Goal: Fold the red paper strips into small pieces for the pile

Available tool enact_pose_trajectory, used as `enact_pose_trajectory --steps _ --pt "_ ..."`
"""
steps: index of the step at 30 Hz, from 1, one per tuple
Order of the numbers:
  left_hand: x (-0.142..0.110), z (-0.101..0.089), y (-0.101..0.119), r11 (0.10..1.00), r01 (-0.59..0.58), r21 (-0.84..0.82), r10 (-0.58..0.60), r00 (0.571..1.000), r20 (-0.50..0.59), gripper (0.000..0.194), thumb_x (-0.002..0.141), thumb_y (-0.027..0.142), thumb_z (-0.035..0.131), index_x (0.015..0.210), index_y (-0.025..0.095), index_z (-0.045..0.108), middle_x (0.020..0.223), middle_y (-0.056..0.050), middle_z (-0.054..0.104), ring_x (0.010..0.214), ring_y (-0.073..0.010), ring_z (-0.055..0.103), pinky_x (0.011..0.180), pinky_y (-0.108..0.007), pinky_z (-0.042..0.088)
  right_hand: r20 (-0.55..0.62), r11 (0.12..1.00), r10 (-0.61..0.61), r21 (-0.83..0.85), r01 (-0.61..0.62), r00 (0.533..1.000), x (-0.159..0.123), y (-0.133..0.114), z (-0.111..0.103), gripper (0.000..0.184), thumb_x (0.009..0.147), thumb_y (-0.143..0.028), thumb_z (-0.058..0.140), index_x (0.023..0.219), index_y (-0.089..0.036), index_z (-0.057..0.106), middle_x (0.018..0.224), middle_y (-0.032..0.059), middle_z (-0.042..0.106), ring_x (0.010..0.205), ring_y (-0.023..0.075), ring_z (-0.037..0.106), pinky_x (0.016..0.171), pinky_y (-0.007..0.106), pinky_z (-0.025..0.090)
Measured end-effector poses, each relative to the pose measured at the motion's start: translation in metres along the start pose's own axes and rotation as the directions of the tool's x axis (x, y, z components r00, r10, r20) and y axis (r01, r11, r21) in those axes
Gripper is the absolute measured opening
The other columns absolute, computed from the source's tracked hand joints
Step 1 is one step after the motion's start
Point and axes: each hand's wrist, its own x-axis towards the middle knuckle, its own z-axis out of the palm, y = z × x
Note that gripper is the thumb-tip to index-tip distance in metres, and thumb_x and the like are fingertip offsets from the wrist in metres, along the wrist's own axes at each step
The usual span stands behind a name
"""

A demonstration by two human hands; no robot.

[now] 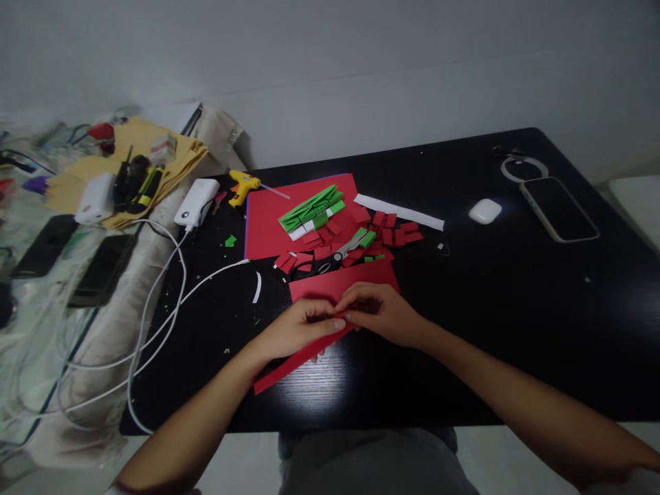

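Both my hands meet over a red paper sheet (344, 283) near the table's front middle. My left hand (298, 330) pinches a long red strip (289, 366) that runs down-left from my fingers. My right hand (379, 311) grips the same paper at its upper end, fingers curled. Behind them lie black-handled scissors (324, 265), several small red paper pieces (397, 234) and folded green strips (312, 207) on a bigger red sheet (262, 220).
A yellow glue gun (242, 185), a white power bank (196, 201) with white cables (159, 302), a white paper strip (399, 211), an earbud case (485, 211) and a phone (559, 208) lie on the black table (515, 330). Clutter and phones sit at left.
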Motion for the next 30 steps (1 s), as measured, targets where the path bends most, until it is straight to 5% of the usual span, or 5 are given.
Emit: enact_pose_trajectory --steps 6,11,18,30 --pt "0.0 -0.0036 -0.0041 0.997 0.044 -0.06 -0.043 0.999 0.018 0.028 0.091 0.041 0.071 0.088 0.014 0.066 0.071 0.002 0.062 0.052 -0.009 0.06 0.046 -0.02 0.05 0.098 0.972 0.131 0.181 -0.147 0.987 -0.0001 -0.0049 -0.001 0.028 0.082 -0.036 0.08 0.1 -0.016 0.072 0.088 0.0034 0.072 0.068 0.0138 0.065 0.064 0.028 0.054" --pt "0.0014 -0.0027 -0.0062 0.998 0.02 -0.055 -0.02 1.0 -0.013 0.025 0.09 0.038 0.072 0.089 0.014 0.066 0.069 0.003 0.06 0.05 -0.0079 0.058 0.045 -0.019 0.049 0.007 0.974 0.191 0.125 -0.19 0.982 0.002 -0.0035 0.001 0.033 0.082 -0.045 0.079 0.096 -0.016 0.073 0.074 0.0009 0.07 0.059 0.0139 0.065 0.059 0.028 0.052" --pt "0.0006 0.0006 -0.0036 0.999 -0.048 -0.022 0.046 0.997 -0.061 0.024 0.093 0.039 0.069 0.094 0.015 0.07 0.068 0.002 0.061 0.052 -0.0087 0.058 0.048 -0.02 0.049 -0.091 0.977 0.187 0.12 -0.175 0.978 0.0033 -0.0018 -0.0008 0.032 0.075 -0.038 0.086 0.096 -0.018 0.072 0.086 0.0026 0.074 0.076 0.0162 0.07 0.075 0.031 0.055" --pt "0.0019 0.0007 -0.0024 0.995 -0.09 0.045 0.097 0.981 -0.167 0.022 0.094 0.036 0.067 0.091 0.015 0.07 0.071 0.001 0.062 0.056 -0.0089 0.057 0.053 -0.021 0.047 -0.171 0.974 0.184 0.161 -0.157 0.968 0.0032 0.0032 -0.0002 0.037 0.07 -0.036 0.089 0.097 -0.02 0.071 0.087 0.0029 0.075 0.082 0.0189 0.073 0.078 0.035 0.059"
